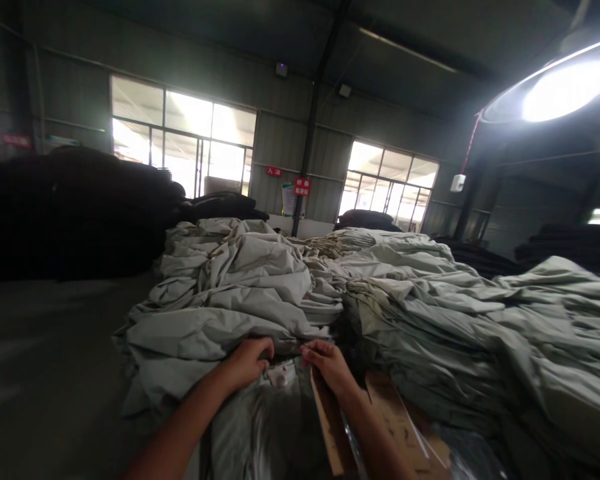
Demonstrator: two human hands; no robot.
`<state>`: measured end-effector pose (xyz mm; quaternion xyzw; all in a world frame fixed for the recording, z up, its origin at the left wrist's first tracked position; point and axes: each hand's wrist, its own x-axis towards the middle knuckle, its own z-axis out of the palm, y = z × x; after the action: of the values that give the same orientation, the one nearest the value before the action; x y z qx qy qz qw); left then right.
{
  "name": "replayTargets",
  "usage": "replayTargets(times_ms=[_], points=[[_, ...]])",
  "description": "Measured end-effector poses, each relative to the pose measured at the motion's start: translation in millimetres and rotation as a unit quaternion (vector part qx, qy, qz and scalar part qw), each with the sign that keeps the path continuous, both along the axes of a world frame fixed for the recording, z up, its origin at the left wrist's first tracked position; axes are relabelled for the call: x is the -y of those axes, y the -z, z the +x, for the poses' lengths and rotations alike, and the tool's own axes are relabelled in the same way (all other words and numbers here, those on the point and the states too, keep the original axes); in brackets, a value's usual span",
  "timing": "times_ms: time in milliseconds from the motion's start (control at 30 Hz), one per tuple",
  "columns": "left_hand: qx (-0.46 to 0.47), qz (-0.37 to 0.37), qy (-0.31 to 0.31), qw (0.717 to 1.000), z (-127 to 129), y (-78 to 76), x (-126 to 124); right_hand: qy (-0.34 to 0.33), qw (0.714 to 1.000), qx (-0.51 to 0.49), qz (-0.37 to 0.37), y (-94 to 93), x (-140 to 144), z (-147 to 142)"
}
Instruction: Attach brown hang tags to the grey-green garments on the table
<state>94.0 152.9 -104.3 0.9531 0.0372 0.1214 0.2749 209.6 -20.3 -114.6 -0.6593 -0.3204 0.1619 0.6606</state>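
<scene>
My left hand (253, 361) rests at the front edge of a heap of light grey fabric (260, 280). Its fingers curl forward with the thumb apart, and nothing shows between them. Close by on the right, my right hand (330, 363) has thumb and fingertips pinched together at a fold of the fabric; what they hold is too small to tell. Below and between the hands lies a clear plastic bag (283, 400) with a small pale patch (281, 375) near its top. Under my right forearm stands an open cardboard box (330, 423).
More grey-green fabric (470, 333) is heaped to the right. Dark piles (70, 207) stand at the left, beside bare floor (50, 347). A cardboard flap (397, 423) and crumpled clear plastic (473, 453) lie at lower right. A bright lamp (565, 90) hangs overhead.
</scene>
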Motion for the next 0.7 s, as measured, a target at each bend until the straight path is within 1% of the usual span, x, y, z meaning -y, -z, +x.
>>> replayTargets(times_ms=[100, 167, 200, 300, 400, 467, 533, 600, 700], points=[[0.032, 0.041, -0.003, 0.999, 0, 20.0, 6, 0.016, 0.999, -0.001, -0.035, 2.5, -5, -6], [0.057, 0.064, -0.011, 0.996, -1, 27.7, 11, 0.027, 0.999, 0.006, -0.038, 4.7, -7, -8], [0.061, 0.074, -0.014, 0.995, -2, 28.6, 14, 0.031, 0.999, 0.006, -0.038, 5.7, -7, -8], [0.032, 0.099, -0.029, 0.994, -6, 22.5, 20, 0.029, 0.998, -0.001, -0.047, 9.4, -7, -6], [0.008, 0.118, -0.078, 0.990, -7, 14.6, 25, 0.022, 0.998, 0.021, -0.059, 14.7, -8, -4], [0.013, 0.124, -0.102, 0.987, -7, 13.7, 26, 0.016, 0.996, 0.048, -0.075, 18.0, -8, -5], [0.029, 0.129, -0.104, 0.986, -5, 16.0, 25, 0.003, 0.991, 0.084, -0.104, 19.6, -6, -8], [0.047, 0.131, -0.097, 0.986, -4, 18.7, 22, -0.016, 0.981, 0.141, -0.135, 19.2, -4, -13], [0.074, 0.138, -0.084, 0.984, -3, 19.3, 16, -0.044, 0.953, 0.247, -0.171, 17.2, -1, -20]])
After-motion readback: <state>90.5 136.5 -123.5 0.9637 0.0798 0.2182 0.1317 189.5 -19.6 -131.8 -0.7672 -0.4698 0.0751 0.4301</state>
